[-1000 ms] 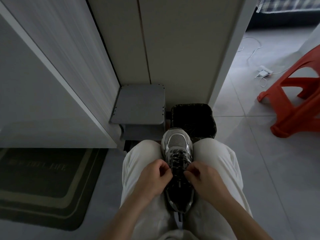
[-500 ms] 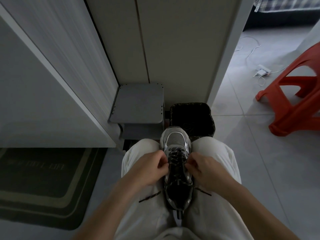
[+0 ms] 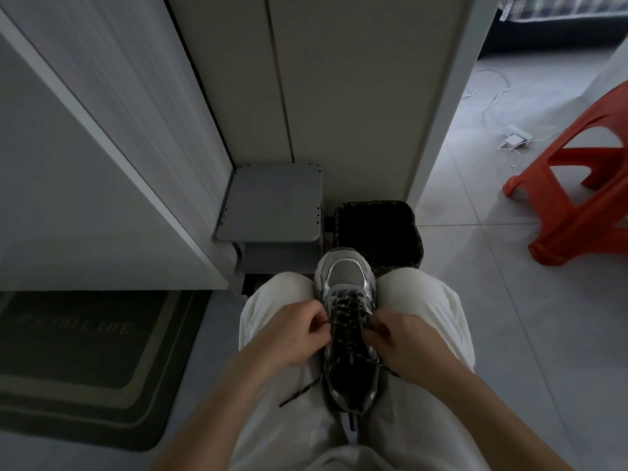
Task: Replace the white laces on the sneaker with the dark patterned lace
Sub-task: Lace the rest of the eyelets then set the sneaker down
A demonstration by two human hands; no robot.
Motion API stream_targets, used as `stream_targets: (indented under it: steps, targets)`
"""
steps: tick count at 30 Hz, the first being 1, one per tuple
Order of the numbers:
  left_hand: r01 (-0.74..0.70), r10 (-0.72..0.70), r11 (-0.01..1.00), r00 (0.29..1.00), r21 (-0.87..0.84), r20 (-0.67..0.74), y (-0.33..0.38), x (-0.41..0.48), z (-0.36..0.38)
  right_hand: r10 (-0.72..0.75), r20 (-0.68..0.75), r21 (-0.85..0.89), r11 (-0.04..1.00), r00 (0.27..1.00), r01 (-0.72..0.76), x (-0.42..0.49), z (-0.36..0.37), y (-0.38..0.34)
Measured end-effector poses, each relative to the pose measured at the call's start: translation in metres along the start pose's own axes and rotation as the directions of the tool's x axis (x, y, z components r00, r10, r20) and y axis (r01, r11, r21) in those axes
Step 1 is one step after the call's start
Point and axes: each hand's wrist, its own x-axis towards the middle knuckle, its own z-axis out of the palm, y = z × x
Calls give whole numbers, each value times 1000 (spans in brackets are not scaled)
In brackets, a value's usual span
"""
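Fingers (image 3: 316, 329) of left hand (image 3: 289, 336) and right hand (image 3: 406, 345) pinch dark patterned lace (image 3: 348, 305)

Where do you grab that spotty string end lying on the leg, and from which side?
Probably near its tip, pinched from above. The loose lace end lies flat and straight across the left trouser leg, pointing away from the sneaker, with nothing on top. The left hand is nearest, though it now pinches the dark lace by the eyelets.

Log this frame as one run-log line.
stage: lacing | dark patterned lace: crossed through sneaker eyelets | left hand: pinching lace | right hand: pinching lace | sneaker: between thighs, toe forward
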Motion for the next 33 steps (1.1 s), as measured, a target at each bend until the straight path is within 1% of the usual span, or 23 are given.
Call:
stream_targets:
  steps: [2,4,5,6,8,11,14,16,20,23,24,25,27,28,30,33]
  targets:
    - [20,-19,1000,999,-20,32,1,5,-4,16,-7,10,1000,1000,-16,3,-3,1]
    - [71,-69,993,997,-99,27,1,8,-4,53,-77,38,998,996,-50,6,-7,2]
    - [88,-87,992,996,-92,10,0,9,-3,62,-100,35,998,993,-58,7,-7,2]
    - [87,-87,995,996,-43,-10,0,10,-1,58,-99,32,998,993,-55,8,-7,2]
    - [60,-59,998,997,18,-43,2,10,2,31,-70,53,998,997,-27,9,-3,-1]
    - [24,-22,999,997,22,-76,5,11,5,19,-80,98,995,997,-11,10,-1,-3]
    - [19,-13,997,997,70,-78,5,13,4,-6,-79,53,999,997,10,12,-2,-2]
    - [20,-17,998,998,62,-56,3,16,2,-23,-73,30,999,997,25,13,-3,-2]
    - [54,-55,999,998,2,22,2,22,-3,-31,-52,25,999,998,32,15,-4,-2]
    - [72,-70,997,997,-39,43,-2,23,-8,24,-34,19,1000,999,-24,18,-7,1]
    - [87,-87,996,995,-12,57,-2,21,-8,52,-5,22,998,999,-51,18,-8,2]
    - [95,-99,994,991,51,85,-2,20,-6,68,42,18,997,997,-69,19,-7,2]
    - [71,-99,981,984,182,150,1,16,7,52,126,-36,998,991,-48,18,-2,0]
    - [67,-101,974,984,217,150,3,15,14,40,138,-69,997,990,-30,18,1,-3]
    - [85,-111,968,989,236,98,4,15,21,32,122,-92,996,992,-21,20,4,-4]
    - [142,-154,980,985,136,78,2,14,18,79,125,-23,997,989,-77,22,4,0]
